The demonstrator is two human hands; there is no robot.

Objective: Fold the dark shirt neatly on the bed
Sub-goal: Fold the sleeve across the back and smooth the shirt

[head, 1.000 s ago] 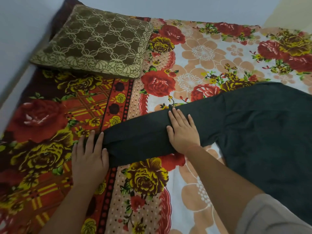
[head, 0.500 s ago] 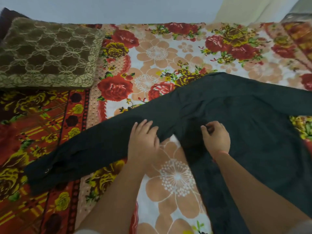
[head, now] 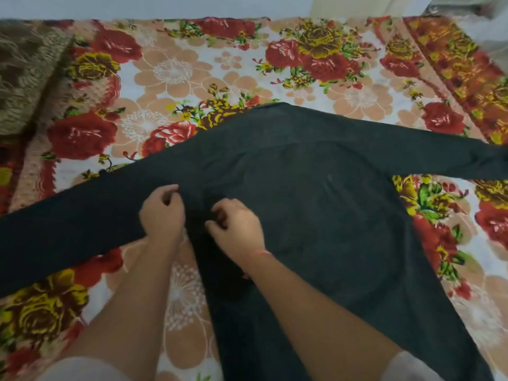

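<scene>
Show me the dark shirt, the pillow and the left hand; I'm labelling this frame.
dark shirt point(head: 316, 215): head view, middle of its body.
pillow point(head: 24, 75): head view, its patterned top.
left hand point(head: 162, 213): head view, back of the hand.

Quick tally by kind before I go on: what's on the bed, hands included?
Dark shirt: 1
Pillow: 1, at the left edge, blurred
Floral bedsheet: 1
Hands: 2, left hand and right hand, both on the shirt near its left sleeve
Total: 5
</scene>
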